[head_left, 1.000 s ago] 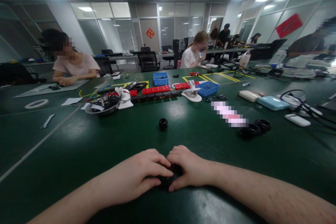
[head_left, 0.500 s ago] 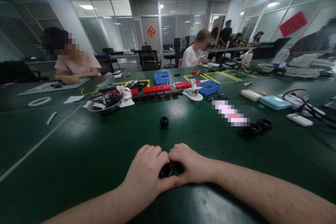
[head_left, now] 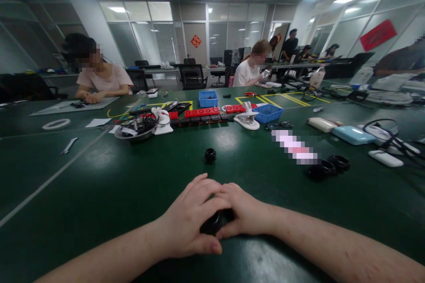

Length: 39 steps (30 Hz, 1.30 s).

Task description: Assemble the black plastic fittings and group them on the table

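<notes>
A black, round, hollow part (head_left: 212, 224) sits between my hands near the front of the green table; both hands hide much of it. My right hand (head_left: 247, 210) curls around its right side, thumb in front and fingers behind. My left hand (head_left: 186, 219) is around the left side, with its fingers spread and the thumb apart from the part. Whether the left fingertips touch it behind, I cannot tell. Farther out on the table stands a small black ring-like part (head_left: 210, 155). Two larger black round parts (head_left: 338, 163) lie to the right.
Across the middle of the table (head_left: 133, 199) lie a metal bowl (head_left: 134, 135), red power strips (head_left: 202, 112), white clip bases (head_left: 247, 119) and blue bins (head_left: 268, 114). A wrench (head_left: 69, 145) lies left. Cases (head_left: 353, 135) and cables are on the right. Other people sit beyond.
My left hand has loosened from the black part: its fingers have spread and its thumb has moved away from the right thumb. My right hand stays around the part. The view has shifted slightly.
</notes>
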Tool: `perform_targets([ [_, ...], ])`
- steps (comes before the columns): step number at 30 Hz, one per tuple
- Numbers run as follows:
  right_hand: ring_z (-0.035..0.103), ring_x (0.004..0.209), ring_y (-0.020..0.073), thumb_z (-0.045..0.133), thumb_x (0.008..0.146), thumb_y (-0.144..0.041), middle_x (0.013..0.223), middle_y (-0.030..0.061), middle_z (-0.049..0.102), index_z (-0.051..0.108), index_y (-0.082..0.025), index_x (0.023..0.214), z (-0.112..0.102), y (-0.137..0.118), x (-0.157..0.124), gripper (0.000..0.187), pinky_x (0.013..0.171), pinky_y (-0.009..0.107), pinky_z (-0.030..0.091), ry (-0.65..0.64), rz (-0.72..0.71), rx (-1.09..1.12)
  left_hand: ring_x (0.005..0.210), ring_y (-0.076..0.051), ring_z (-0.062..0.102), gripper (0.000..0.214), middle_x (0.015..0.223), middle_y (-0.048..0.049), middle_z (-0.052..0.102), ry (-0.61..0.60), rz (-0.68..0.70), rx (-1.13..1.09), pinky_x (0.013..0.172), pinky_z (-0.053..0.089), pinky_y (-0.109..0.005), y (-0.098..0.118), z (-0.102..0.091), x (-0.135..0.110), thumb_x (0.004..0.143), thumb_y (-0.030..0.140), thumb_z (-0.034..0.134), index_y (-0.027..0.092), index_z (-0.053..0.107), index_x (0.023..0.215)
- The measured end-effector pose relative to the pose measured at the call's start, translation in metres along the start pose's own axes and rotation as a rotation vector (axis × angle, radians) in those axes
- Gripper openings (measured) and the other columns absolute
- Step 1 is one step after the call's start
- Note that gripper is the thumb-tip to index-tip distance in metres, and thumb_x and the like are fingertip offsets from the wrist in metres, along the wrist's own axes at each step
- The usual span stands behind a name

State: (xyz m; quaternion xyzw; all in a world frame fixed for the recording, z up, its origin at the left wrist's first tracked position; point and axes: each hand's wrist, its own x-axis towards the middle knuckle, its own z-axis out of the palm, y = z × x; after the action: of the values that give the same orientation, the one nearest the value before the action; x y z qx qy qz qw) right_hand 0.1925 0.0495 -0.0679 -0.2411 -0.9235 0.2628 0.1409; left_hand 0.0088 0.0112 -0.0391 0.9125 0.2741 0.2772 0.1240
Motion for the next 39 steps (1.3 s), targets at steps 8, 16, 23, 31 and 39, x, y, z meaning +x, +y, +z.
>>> perform_targets([
  [8,0.051,0.076,0.0159,0.073,0.062,-0.041,0.079,0.0000,0.059,0.057,-0.017,0.082,-0.002,-0.003,0.001,0.035,0.072,0.029,0.034,-0.028,0.038,-0.051,0.104,-0.018,0.051,0.030,0.112,-0.0010,0.058,-0.407,-0.173,-0.199,0.090,0.040,-0.030,0.011,-0.050,0.013,0.079,0.015,0.057,0.028,0.060,0.106],
  [16,0.049,0.073,0.0151,0.072,0.061,-0.042,0.075,-0.0003,0.056,0.056,-0.016,0.078,-0.002,-0.004,0.001,0.035,0.069,0.028,0.034,-0.033,0.047,-0.061,0.103,-0.015,0.051,0.036,0.112,0.0004,0.059,-0.502,-0.160,-0.106,0.089,0.039,-0.025,0.006,-0.044,0.011,0.083,0.007,0.053,0.026,0.057,0.112],
  [23,0.049,0.076,0.0159,0.070,0.064,-0.044,0.080,0.0005,0.058,0.057,-0.017,0.082,-0.003,-0.004,0.000,0.036,0.072,0.030,0.034,-0.031,0.026,-0.040,0.087,-0.019,0.051,0.031,0.094,-0.0028,0.058,-0.493,-0.232,0.074,0.074,0.042,-0.029,0.015,-0.034,0.013,0.077,0.013,0.063,0.022,0.059,0.107],
  [31,0.049,0.075,0.0156,0.070,0.062,-0.048,0.077,0.0002,0.057,0.057,-0.016,0.083,-0.001,-0.003,0.000,0.040,0.071,0.029,0.034,-0.013,0.028,-0.038,0.079,-0.020,0.051,0.024,0.081,-0.0022,0.055,-0.381,-0.265,0.177,0.072,0.043,-0.035,0.014,-0.023,0.011,0.074,0.030,0.067,0.018,0.062,0.094],
  [39,0.047,0.070,0.0145,0.073,0.059,-0.041,0.072,-0.0013,0.054,0.055,-0.016,0.077,0.002,-0.001,0.001,0.036,0.068,0.028,0.034,0.000,0.025,-0.072,0.074,-0.019,0.053,0.032,0.072,0.0000,0.054,-0.136,-0.328,0.278,0.094,0.034,-0.050,0.008,0.003,0.007,0.064,0.045,0.069,0.017,0.054,0.069],
])
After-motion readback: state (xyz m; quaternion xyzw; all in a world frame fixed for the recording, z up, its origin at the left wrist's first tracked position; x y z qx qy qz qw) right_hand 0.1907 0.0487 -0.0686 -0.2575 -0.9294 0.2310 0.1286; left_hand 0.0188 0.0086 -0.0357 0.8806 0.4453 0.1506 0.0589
